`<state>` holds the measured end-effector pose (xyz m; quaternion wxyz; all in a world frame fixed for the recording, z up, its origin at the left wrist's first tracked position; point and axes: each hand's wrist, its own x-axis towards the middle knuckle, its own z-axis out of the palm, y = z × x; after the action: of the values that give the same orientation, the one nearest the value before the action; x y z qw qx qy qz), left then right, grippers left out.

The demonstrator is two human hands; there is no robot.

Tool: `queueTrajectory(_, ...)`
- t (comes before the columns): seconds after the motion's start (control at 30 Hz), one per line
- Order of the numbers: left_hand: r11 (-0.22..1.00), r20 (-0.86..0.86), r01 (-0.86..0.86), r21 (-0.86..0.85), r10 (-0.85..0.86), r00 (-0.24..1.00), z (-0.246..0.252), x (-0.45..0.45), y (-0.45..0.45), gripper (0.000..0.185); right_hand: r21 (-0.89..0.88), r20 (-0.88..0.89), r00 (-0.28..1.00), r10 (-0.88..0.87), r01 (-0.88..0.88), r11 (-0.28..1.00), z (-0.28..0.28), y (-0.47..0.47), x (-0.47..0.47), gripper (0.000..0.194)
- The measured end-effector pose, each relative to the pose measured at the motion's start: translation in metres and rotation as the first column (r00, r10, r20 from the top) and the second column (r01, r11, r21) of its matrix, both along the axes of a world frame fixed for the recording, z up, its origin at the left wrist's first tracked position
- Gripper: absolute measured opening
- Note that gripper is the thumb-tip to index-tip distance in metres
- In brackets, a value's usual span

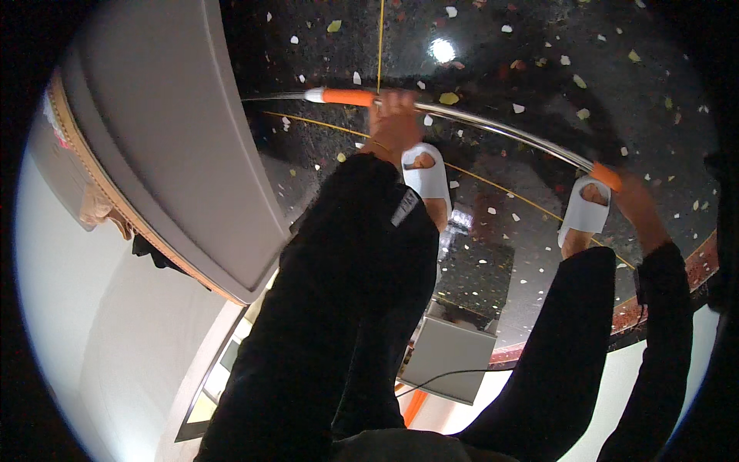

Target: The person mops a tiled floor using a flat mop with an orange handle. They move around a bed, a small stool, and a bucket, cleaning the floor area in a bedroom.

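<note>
A shiny metal pole (496, 128) with orange sleeves runs across the view, low over the dark speckled floor; it looks bowed in this wide-angle view. My left hand (397, 124) is wrapped around it just right of the left orange sleeve (348, 97). Beyond that sleeve are a whitish collar (314, 95) and a thinner rod reaching toward the grey furniture. At the other end, my right hand (637, 202) grips the right orange sleeve (606, 176), covering part of it. Both hands are slightly blurred. My feet, in white slippers (428, 179), are just below the pole.
A large grey furniture panel (173, 144) with a tan trimmed edge (115, 202) stands close on my left. Behind my legs are a grey box-like object (450, 358) and a dark cable (456, 374). A reddish strip (701, 260) borders the floor at right.
</note>
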<state>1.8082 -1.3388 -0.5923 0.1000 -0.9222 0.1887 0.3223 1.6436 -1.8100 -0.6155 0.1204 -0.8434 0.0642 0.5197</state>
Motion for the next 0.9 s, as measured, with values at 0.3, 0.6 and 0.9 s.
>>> queueTrajectory(0.3,0.926,-0.201,-0.089,0.366,0.172,0.965,0.020,-0.026,0.129,0.050,0.234,-0.131,0.964,0.234,-0.199,0.952,0.001,0.136,0.042,0.031)
queueTrajectory(0.6,0.910,-0.194,-0.381,0.163,0.408,0.892,0.049,-0.153,0.079,0.064,0.209,-0.087,0.982,0.169,-0.148,0.967,0.115,0.048,0.054,0.026)
queueTrajectory(0.9,0.713,-0.276,-0.393,-0.581,0.282,0.919,0.161,-0.148,-0.090,0.061,-0.016,0.092,0.986,0.137,-0.136,0.991,0.312,-0.103,0.045,0.012)
